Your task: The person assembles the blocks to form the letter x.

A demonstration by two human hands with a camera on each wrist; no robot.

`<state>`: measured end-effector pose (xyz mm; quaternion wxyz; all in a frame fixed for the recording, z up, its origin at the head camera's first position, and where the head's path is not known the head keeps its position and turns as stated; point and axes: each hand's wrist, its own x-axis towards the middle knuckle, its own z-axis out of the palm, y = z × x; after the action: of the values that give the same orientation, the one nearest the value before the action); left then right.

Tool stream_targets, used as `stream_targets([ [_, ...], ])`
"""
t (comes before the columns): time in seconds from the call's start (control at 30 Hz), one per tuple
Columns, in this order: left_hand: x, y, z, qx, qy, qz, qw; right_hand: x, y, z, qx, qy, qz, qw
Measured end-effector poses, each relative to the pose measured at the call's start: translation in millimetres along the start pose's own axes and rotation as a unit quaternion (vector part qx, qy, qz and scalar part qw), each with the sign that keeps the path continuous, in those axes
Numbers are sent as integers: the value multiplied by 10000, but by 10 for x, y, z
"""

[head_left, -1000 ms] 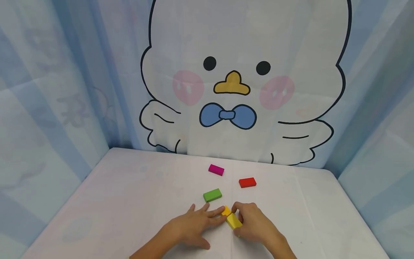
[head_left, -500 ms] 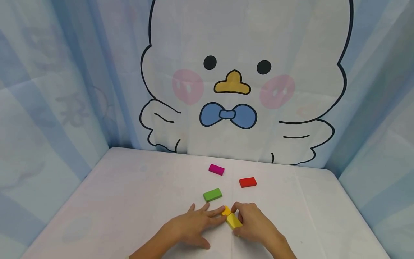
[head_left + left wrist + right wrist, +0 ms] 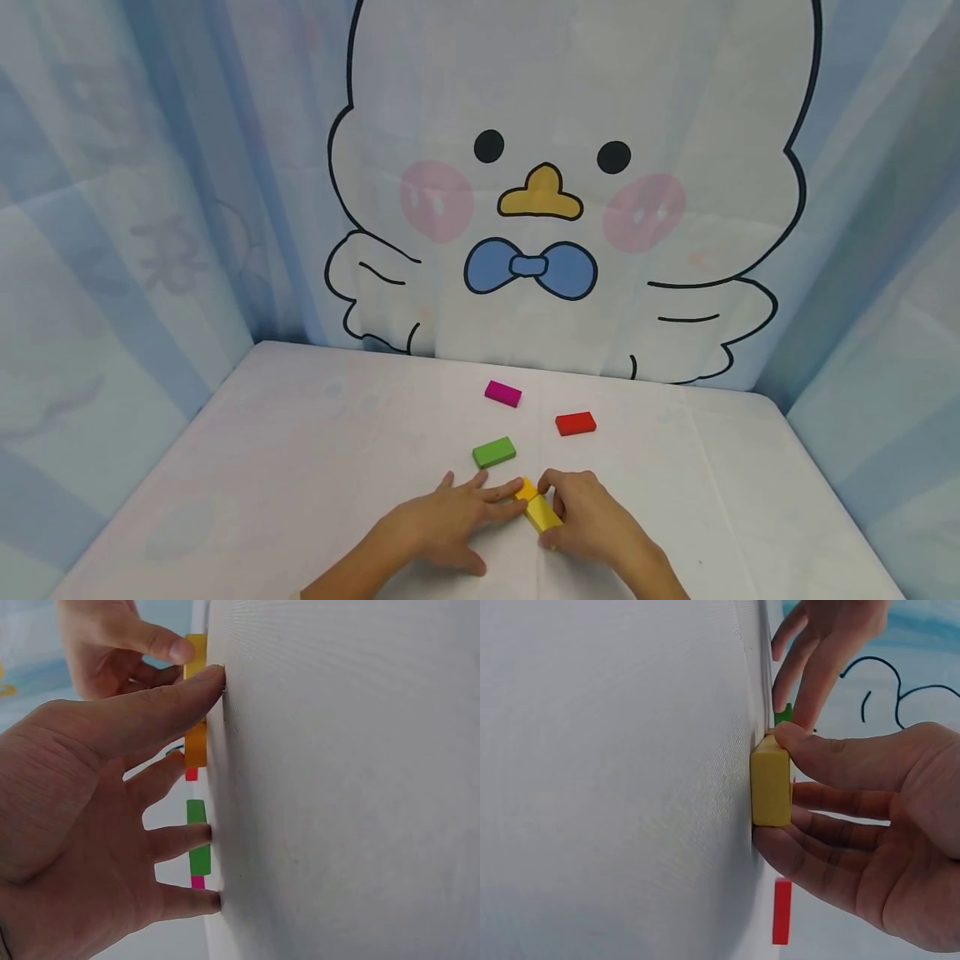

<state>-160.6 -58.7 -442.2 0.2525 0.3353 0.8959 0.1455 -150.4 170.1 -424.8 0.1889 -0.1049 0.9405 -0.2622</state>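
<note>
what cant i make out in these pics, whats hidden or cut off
Head: part of the orange block, covered by the left grip.
Head: the yellow block's right side, behind the right grip.
Head: the left forearm, cut off by the bottom edge.
Left wrist: most of the red block, behind the orange block.

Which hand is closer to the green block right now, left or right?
Left. The left hand is just on the person's side of the green block; the right hand is farther off, toward the person and to the block's right, gripping a yellow block.
</note>
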Motion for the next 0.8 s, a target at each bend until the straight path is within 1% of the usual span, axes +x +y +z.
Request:
stream_targets([
  [0.4, -3, 4, -3, -42, -8, 19, 10000, 1, 81, 0, 169, 51, -430, 9989],
  [0.63, -19, 0, 3, -31, 31, 90, 9999, 7, 97, 17, 295, 84, -416, 9987],
  [0.8, 0, -25, 17, -10, 44, 133, 9999, 6, 113, 14, 290, 147, -438, 9985],
])
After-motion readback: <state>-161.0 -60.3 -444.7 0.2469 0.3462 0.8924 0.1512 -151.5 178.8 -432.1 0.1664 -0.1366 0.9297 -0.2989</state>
